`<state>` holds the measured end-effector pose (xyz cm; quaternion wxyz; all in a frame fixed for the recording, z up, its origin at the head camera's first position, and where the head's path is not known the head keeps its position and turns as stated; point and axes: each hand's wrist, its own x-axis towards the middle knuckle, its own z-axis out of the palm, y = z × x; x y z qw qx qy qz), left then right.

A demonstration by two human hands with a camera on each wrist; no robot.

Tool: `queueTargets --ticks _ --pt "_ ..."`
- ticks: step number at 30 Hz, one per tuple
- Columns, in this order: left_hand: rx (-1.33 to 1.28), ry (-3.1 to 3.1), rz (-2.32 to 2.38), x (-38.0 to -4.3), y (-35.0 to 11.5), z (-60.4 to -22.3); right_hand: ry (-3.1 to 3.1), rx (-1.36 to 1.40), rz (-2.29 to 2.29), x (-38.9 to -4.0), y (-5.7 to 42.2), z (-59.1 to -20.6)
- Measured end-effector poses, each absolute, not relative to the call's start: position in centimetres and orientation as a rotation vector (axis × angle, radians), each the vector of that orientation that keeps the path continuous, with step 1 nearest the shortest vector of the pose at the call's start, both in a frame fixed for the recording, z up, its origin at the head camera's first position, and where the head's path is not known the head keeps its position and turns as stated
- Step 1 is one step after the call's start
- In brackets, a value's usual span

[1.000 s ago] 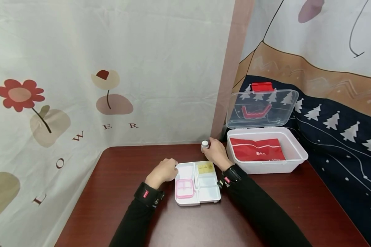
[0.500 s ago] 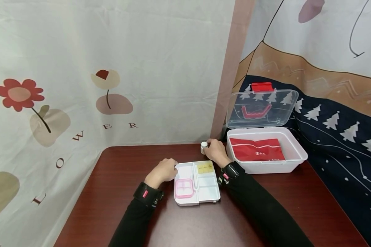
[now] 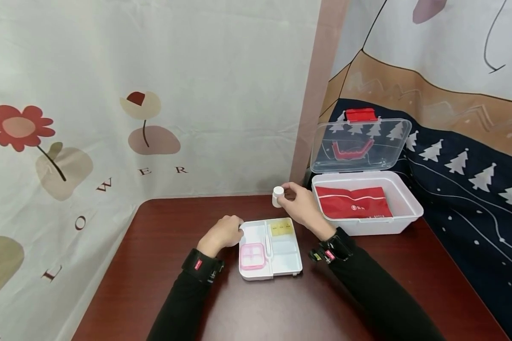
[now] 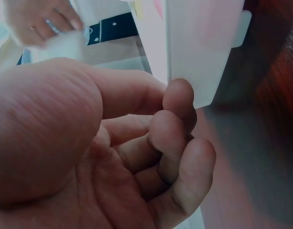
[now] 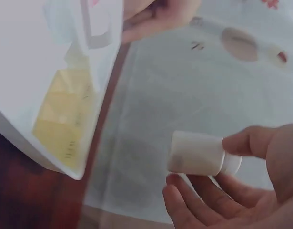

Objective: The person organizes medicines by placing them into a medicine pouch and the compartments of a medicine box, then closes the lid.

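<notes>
A small white bottle with a white cap (image 3: 277, 196) is pinched between the thumb and fingers of my right hand (image 3: 303, 207), past the far edge of the pill organizer. The right wrist view has the bottle (image 5: 196, 153) lying sideways across the picture, the thumb near its cap. The white pill organizer (image 3: 287, 268) lies flat and opened on the table, with a pink-lidded section (image 3: 252, 255) at left and a yellow-lidded section (image 3: 281, 228) at far right. My left hand (image 3: 223, 234) grips its far left corner with curled fingers; in the left wrist view the fingertips (image 4: 178, 95) meet its edge.
A white storage box (image 3: 367, 227) stands at the right, its clear lid (image 3: 358, 147) raised behind it. Inside lies a red pouch (image 3: 354, 203). A patterned curtain (image 3: 222, 118) hangs directly behind the brown table (image 3: 166, 241).
My right hand has brought the bottle slightly up and left, and the right wrist has swung outward to the right. The left hand still holds the organizer's corner. The head view has tilted a little.
</notes>
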<state>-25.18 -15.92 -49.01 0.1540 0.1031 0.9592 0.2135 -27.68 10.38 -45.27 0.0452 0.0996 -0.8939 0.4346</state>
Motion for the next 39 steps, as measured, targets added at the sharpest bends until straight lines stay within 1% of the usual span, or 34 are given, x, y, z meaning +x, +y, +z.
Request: queueTargets --ticks 4,8,19,24,30,39 --pt "0.290 2.749 0.607 -25.2 -16.1 -49.0 -2.742 0.503 1.302 -25.9 11.3 -44.3" --pt "0.290 2.751 0.599 -25.2 -16.2 -48.6 -2.752 0.706 1.205 -24.4 12.2 -44.4" --pt "0.320 2.762 0.597 -25.2 -16.5 -48.5 -2.902 1.058 0.876 -20.9 12.8 -47.4" --pt "0.324 2.759 0.598 -25.2 -16.6 -48.4 -2.940 1.159 0.692 -19.6 12.6 -48.5" --pt "0.321 2.757 0.598 -25.1 -16.6 -48.4 -2.909 1.194 0.455 -18.6 12.3 -49.5" --pt "0.320 2.765 0.575 -25.0 -16.5 -48.2 -2.883 1.208 0.390 -18.3 12.1 -49.7"
